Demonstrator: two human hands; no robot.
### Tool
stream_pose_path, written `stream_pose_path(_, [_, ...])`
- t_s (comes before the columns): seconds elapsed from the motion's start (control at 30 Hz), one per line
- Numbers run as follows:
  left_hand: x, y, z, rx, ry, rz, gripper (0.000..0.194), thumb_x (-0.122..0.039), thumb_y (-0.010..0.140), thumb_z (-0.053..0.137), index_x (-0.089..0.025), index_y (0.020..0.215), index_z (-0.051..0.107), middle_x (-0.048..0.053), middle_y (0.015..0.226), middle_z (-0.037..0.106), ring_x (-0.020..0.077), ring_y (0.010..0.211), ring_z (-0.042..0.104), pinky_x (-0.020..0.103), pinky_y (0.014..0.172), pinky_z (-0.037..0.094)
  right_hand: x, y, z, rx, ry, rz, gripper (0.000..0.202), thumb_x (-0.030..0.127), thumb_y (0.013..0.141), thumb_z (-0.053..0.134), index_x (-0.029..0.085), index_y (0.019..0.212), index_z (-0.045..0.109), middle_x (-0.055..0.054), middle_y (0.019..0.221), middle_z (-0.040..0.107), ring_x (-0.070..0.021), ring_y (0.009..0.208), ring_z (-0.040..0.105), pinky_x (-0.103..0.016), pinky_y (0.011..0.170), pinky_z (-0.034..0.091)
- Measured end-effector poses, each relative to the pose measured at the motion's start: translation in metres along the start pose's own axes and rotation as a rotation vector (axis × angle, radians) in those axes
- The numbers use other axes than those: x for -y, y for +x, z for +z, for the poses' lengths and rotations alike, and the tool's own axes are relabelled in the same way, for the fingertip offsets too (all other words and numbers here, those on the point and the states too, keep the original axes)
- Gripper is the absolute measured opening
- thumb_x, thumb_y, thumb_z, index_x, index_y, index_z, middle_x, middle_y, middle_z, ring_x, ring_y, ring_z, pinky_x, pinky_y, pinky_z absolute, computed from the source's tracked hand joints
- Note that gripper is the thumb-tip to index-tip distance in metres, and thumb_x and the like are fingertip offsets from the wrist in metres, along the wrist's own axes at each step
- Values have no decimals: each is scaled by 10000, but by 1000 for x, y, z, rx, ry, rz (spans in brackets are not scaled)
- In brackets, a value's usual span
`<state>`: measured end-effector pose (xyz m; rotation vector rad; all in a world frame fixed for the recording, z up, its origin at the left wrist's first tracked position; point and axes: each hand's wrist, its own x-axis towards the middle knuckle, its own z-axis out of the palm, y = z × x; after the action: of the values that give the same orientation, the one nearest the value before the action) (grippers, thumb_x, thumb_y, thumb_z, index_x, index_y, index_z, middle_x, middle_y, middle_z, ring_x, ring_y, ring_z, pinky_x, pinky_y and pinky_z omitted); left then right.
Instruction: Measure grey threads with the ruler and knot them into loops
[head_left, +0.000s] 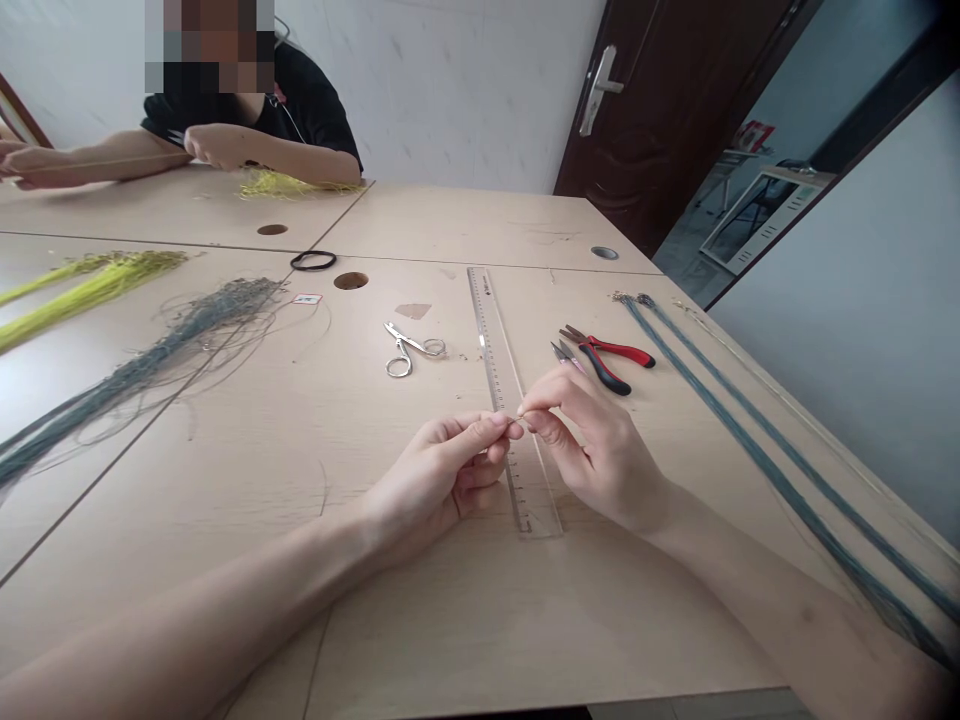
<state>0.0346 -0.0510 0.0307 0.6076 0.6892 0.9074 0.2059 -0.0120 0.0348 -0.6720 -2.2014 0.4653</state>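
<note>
My left hand (457, 465) and my right hand (600, 455) meet above a clear ruler (536, 490), fingertips almost touching. Thumb and forefinger of each are pinched on a short, thin thread (520, 418), which shows only as a fine line between them; the rest is too small to make out. Just beyond my right hand, red-and-black pliers (600, 355) and pointed tweezers (562, 353) lie on the table, the tweezers partly hidden by my fingers. Small silver scissors (405, 350) rest left of the ruler.
Blue-grey thread bundles (150, 380) and yellow-green ones (97, 295) lie at left. More blue-grey strands (720, 430) run along the right edge. A black hair tie (313, 261) lies near a table hole (351, 281). Across the table (420, 610), a person in black (319, 110) handles a strand.
</note>
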Motion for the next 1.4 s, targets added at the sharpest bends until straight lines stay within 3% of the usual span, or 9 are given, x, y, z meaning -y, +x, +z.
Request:
stream_pose_path(0.17, [2, 0, 0, -11, 103, 56, 216, -342, 865, 580, -144, 777, 579, -74, 567, 289, 52, 482, 184, 172, 439, 199, 2, 1, -2, -19, 42, 16, 118, 141, 948, 448, 181, 869, 526, -26, 824, 518, -144, 768, 501, -285, 720, 414])
stream_pose_path(0.33, [0, -2, 5, -210, 623, 259, 251, -312, 854, 557, -144, 668, 552, -65, 521, 354, 59, 481, 277, 197, 450, 214, 11, 2, -6, 59, 291, 373, 261, 286, 974, 419, 179, 800, 581, -4, 750, 552, -144, 763, 536, -283, 722, 409])
stream_pose_path(0.43, [0, -3, 7, -279, 801, 328, 254, -313, 851, 541, -137, 670, 569, -51, 553, 407, 69, 523, 324, 201, 482, 255, 13, 3, -8, 117, 379, 445, 204, 261, 937, 487, 184, 774, 581, 13, 730, 557, -137, 729, 534, -268, 677, 404])
stream_pose_path(0.53, [1, -4, 7, -293, 865, 337, 262, -338, 848, 536, -134, 691, 586, -37, 587, 438, 80, 556, 354, 208, 507, 281, 13, 3, -8, 91, 345, 428, 171, 228, 913, 520, 184, 761, 586, 22, 723, 561, -127, 711, 529, -255, 653, 397])
stream_pose_path(0.73, [3, -4, 7, -207, 821, 323, 215, -323, 829, 561, -143, 717, 592, -31, 593, 448, 88, 558, 372, 210, 501, 286, 12, 3, -5, 101, 329, 443, 180, 273, 924, 523, 189, 782, 594, 32, 729, 577, -109, 694, 529, -241, 634, 401])
stream_pose_path(0.93, [2, -5, 7, -289, 863, 366, 228, -330, 832, 558, -139, 712, 589, -32, 580, 441, 86, 547, 362, 209, 496, 285, 14, 3, -6, -16, 319, 420, 97, 265, 898, 573, 194, 839, 602, 34, 778, 591, -107, 770, 546, -225, 717, 428])
stream_pose_path(1.2, [2, -5, 5, -338, 958, 373, 265, -378, 845, 548, -152, 752, 651, -5, 627, 518, 111, 582, 395, 229, 514, 298, 16, 4, -6, 64, 207, 347, 80, 161, 875, 572, 192, 815, 615, 24, 786, 604, -122, 760, 558, -266, 729, 432])
stream_pose_path(1.4, [1, -5, 6, -262, 936, 336, 268, -363, 857, 528, -145, 767, 656, -2, 620, 521, 116, 581, 404, 227, 512, 293, 6, 3, -9, 119, 51, 109, 117, 127, 911, 501, 185, 829, 559, -7, 798, 566, -140, 738, 538, -279, 669, 424])
